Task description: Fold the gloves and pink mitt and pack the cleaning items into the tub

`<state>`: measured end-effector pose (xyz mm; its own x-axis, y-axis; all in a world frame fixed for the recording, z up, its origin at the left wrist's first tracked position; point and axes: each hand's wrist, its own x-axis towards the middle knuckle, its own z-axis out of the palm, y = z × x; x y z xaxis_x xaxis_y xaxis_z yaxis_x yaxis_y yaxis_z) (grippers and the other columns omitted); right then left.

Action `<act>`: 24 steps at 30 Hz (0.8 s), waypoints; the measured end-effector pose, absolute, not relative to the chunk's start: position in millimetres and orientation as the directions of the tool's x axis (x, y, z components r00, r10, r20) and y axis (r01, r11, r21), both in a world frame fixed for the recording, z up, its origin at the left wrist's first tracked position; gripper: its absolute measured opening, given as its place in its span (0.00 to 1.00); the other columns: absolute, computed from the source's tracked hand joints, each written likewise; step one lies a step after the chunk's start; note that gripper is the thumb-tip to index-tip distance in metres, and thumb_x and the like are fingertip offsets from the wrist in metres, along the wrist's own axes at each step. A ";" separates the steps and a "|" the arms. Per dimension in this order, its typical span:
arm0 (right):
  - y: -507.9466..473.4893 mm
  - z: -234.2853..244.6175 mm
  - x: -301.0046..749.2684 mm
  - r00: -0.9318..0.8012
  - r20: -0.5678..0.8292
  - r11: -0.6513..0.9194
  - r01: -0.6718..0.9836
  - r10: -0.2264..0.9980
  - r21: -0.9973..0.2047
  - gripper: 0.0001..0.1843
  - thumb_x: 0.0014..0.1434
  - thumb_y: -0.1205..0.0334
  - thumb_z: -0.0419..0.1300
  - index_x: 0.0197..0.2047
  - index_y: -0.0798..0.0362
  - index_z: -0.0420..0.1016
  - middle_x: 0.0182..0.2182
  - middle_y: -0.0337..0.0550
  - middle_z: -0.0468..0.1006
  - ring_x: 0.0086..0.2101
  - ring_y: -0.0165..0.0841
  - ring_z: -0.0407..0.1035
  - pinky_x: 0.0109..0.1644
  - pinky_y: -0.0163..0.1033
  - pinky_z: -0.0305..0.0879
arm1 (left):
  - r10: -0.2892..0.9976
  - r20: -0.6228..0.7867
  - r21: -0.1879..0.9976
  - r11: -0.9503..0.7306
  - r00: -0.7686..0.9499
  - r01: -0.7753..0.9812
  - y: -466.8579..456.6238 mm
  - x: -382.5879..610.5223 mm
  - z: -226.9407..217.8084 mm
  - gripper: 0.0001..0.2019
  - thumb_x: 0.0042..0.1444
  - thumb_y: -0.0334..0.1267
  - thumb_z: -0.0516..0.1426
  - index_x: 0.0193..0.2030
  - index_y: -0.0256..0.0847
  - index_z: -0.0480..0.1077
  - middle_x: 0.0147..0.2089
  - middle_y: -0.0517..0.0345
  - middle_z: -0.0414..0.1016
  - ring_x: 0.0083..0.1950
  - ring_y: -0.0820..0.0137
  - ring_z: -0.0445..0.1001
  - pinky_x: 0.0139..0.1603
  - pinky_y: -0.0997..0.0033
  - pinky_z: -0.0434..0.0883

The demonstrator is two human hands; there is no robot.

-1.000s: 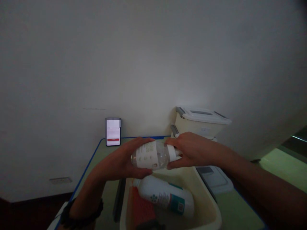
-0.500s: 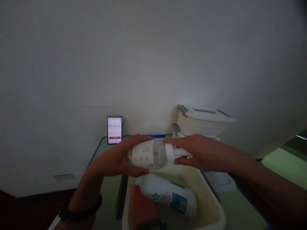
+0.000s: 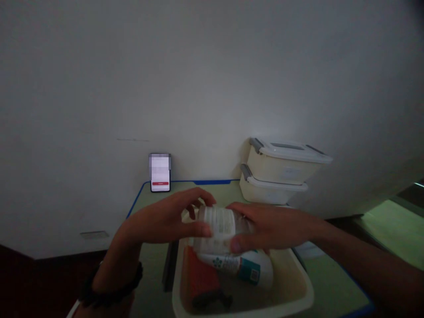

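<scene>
A small clear bottle [image 3: 217,227] with a pale printed label hangs just above the cream tub [image 3: 298,282]. My left hand [image 3: 165,218] grips its left end with fingers curled round it. From the right, my right hand [image 3: 268,225] wraps the other end and hides its cap. Inside the tub, right under the held bottle, lies a larger white bottle with a teal label [image 3: 245,267]. An orange-red object [image 3: 198,276] and a dark item rest beside it.
Two lidded cream containers [image 3: 281,170] are stacked at the table's back right against the wall. A phone with a lit screen [image 3: 160,173] leans on the wall at the back left. The green table [image 3: 218,189] has a blue edge. A flat grey lid lies right of the tub.
Both hands have lowered the small bottle toward the tub. My right hand has closed round its cap end, which showed before. The view has tilted slightly.
</scene>
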<state>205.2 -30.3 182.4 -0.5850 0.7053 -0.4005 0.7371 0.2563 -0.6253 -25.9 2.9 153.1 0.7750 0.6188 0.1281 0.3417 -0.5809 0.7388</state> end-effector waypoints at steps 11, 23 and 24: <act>-59.4 144.9 190.4 -0.661 -0.405 0.452 0.738 0.632 -0.501 0.28 0.57 0.43 0.47 0.50 0.56 0.67 0.38 0.50 0.75 0.37 0.39 0.70 0.38 0.40 0.64 | 0.678 0.059 0.588 -0.617 0.733 0.523 20.7 -22.9 132.5 0.15 0.58 0.44 0.50 0.48 0.41 0.68 0.48 0.53 0.72 0.46 0.68 0.70 0.44 0.71 0.66; -71.6 128.4 177.2 -0.619 -0.339 0.539 0.785 0.708 -0.305 0.29 0.50 0.47 0.59 0.49 0.59 0.69 0.40 0.54 0.75 0.37 0.42 0.72 0.38 0.42 0.67 | 0.670 -0.111 0.509 -0.595 0.734 0.621 28.1 -5.8 123.5 0.14 0.55 0.37 0.50 0.45 0.39 0.73 0.44 0.50 0.77 0.43 0.62 0.74 0.41 0.69 0.66; -71.9 126.5 176.7 -0.616 -0.352 0.541 0.788 0.705 -0.294 0.29 0.50 0.46 0.59 0.48 0.60 0.70 0.38 0.54 0.76 0.36 0.42 0.72 0.36 0.42 0.67 | 0.666 -0.109 0.513 -0.598 0.738 0.616 28.3 -5.7 123.0 0.14 0.56 0.37 0.50 0.45 0.40 0.73 0.45 0.51 0.77 0.43 0.62 0.74 0.42 0.69 0.66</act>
